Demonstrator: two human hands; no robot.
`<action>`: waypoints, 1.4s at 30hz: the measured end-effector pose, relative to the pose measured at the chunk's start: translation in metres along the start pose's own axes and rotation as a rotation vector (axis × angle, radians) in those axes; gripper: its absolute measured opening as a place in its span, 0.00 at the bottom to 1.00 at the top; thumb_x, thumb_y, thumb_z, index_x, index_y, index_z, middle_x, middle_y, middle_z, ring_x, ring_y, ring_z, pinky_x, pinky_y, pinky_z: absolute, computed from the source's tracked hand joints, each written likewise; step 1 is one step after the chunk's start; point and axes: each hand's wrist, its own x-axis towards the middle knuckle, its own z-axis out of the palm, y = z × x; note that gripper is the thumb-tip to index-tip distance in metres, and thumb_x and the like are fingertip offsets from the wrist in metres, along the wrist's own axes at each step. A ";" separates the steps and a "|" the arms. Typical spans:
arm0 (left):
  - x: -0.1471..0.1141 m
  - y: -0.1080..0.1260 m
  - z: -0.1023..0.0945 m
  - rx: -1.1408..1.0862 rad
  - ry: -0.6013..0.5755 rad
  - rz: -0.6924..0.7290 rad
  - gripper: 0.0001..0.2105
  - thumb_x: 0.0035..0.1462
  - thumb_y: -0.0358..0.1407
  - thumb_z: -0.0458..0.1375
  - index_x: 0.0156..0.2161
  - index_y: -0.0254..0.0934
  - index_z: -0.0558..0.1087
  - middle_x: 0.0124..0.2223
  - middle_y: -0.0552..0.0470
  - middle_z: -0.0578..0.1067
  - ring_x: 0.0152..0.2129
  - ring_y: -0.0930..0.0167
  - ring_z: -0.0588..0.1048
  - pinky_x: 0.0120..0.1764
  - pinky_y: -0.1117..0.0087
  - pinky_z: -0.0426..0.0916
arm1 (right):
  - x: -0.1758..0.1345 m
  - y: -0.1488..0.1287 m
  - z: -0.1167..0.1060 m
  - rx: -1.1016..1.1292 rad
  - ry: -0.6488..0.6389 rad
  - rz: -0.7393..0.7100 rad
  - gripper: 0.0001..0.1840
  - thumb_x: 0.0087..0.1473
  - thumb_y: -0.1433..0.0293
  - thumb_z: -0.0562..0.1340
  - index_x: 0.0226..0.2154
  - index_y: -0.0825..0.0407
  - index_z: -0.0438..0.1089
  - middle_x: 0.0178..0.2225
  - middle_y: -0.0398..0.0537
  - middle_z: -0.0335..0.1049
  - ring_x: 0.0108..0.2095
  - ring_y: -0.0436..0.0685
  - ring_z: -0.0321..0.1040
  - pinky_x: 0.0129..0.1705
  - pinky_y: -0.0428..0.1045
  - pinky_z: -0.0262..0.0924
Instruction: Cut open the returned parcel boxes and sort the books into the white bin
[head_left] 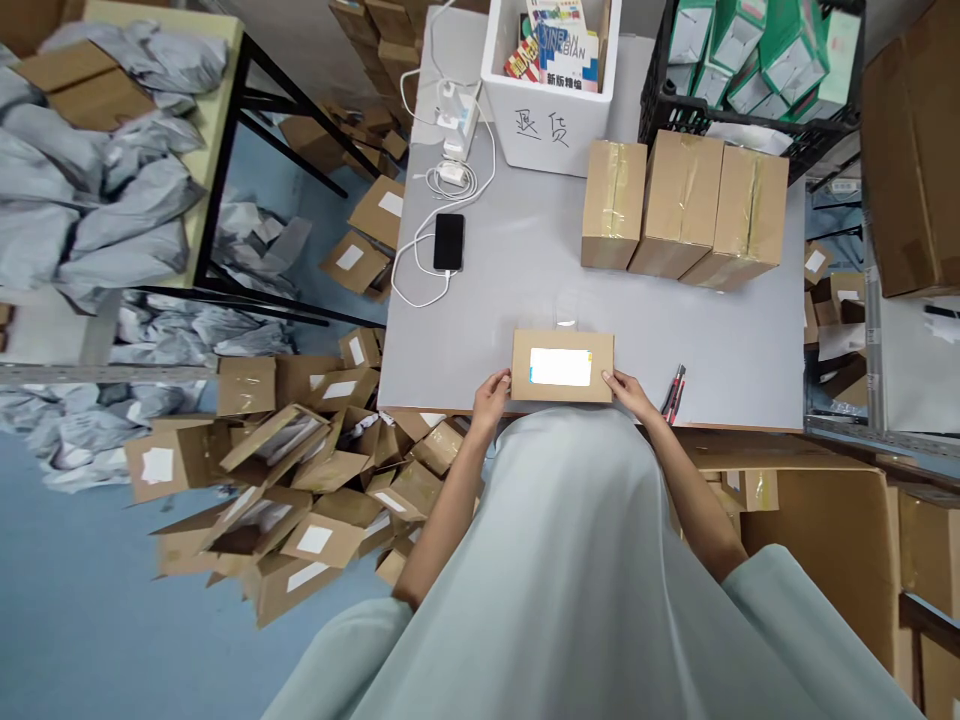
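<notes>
A small cardboard box [562, 392] with a white label [560, 366] on its upper face lies at the near edge of the grey table. My left hand [492, 397] grips its left side, fingers curled at the edge. At the right side, my right hand [628, 391] holds it with the thumb on top near the corner. A strip of clear tape [566, 318] shows just beyond the box's far edge. To the right of my right hand lies a red and black utility knife [674, 395].
Three taped cartons [679, 205] stand at the table's back right, before a black crate [750, 125] of green packages. A white bin [556, 128] holds books. Left of it are a phone [449, 242] and a power strip [459, 125] with cables. Boxes [322, 540] pile on the floor.
</notes>
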 end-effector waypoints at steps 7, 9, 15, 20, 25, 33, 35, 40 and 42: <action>0.013 0.003 0.013 0.041 -0.017 -0.066 0.21 0.64 0.49 0.63 0.53 0.36 0.81 0.65 0.34 0.80 0.65 0.53 0.77 0.66 0.48 0.72 | -0.011 0.012 -0.032 0.021 0.046 0.046 0.46 0.51 0.29 0.67 0.50 0.51 0.82 0.44 0.53 0.87 0.45 0.62 0.80 0.51 0.59 0.77; 0.014 0.008 0.022 0.038 -0.047 -0.043 0.20 0.64 0.49 0.63 0.52 0.37 0.82 0.63 0.36 0.82 0.65 0.54 0.77 0.67 0.49 0.71 | -0.011 0.014 -0.043 0.014 0.106 0.062 0.45 0.49 0.30 0.68 0.50 0.50 0.81 0.46 0.54 0.87 0.46 0.63 0.81 0.51 0.60 0.77; 0.001 0.022 0.045 0.016 -0.112 0.036 0.21 0.65 0.52 0.62 0.49 0.37 0.83 0.57 0.40 0.85 0.59 0.54 0.81 0.65 0.50 0.73 | -0.026 0.005 -0.053 -0.064 0.426 0.029 0.45 0.50 0.36 0.70 0.56 0.52 0.79 0.64 0.68 0.76 0.66 0.73 0.71 0.69 0.73 0.66; -0.018 0.036 0.054 -0.014 -0.204 0.098 0.24 0.65 0.58 0.63 0.50 0.39 0.83 0.57 0.43 0.85 0.58 0.56 0.81 0.63 0.53 0.75 | -0.059 -0.032 -0.022 -0.065 0.368 -0.130 0.38 0.60 0.38 0.68 0.61 0.46 0.78 0.66 0.60 0.74 0.67 0.69 0.71 0.68 0.67 0.70; -0.034 0.056 0.066 -0.036 -0.295 0.138 0.23 0.63 0.54 0.66 0.53 0.38 0.82 0.58 0.41 0.85 0.58 0.56 0.81 0.63 0.53 0.76 | -0.070 -0.062 0.000 -0.121 0.376 -0.133 0.42 0.57 0.37 0.71 0.62 0.48 0.77 0.67 0.62 0.71 0.67 0.71 0.70 0.65 0.64 0.75; -0.047 0.085 0.050 0.110 -0.216 0.276 0.22 0.63 0.49 0.66 0.55 0.38 0.82 0.54 0.42 0.86 0.47 0.58 0.84 0.54 0.56 0.79 | -0.052 -0.061 0.015 0.019 0.280 -0.126 0.45 0.56 0.36 0.72 0.62 0.49 0.72 0.64 0.63 0.76 0.64 0.71 0.76 0.63 0.64 0.78; -0.045 0.087 0.042 0.149 -0.196 0.274 0.22 0.62 0.48 0.67 0.55 0.37 0.82 0.50 0.42 0.86 0.43 0.58 0.84 0.50 0.57 0.80 | -0.045 -0.057 0.020 -0.008 0.275 -0.131 0.43 0.55 0.35 0.72 0.58 0.48 0.73 0.62 0.63 0.77 0.61 0.70 0.78 0.56 0.63 0.81; -0.037 0.082 0.035 0.096 -0.207 0.236 0.20 0.58 0.48 0.69 0.51 0.37 0.81 0.54 0.40 0.85 0.44 0.59 0.84 0.50 0.57 0.80 | -0.031 -0.048 0.021 -0.079 0.288 -0.125 0.39 0.53 0.34 0.71 0.51 0.46 0.73 0.57 0.61 0.79 0.56 0.70 0.78 0.47 0.61 0.82; -0.037 0.079 0.037 0.080 -0.215 0.229 0.22 0.59 0.50 0.69 0.52 0.37 0.81 0.55 0.40 0.85 0.44 0.59 0.83 0.50 0.57 0.80 | -0.030 -0.047 0.019 -0.062 0.279 -0.122 0.38 0.53 0.35 0.72 0.50 0.46 0.72 0.56 0.61 0.79 0.56 0.70 0.78 0.47 0.60 0.81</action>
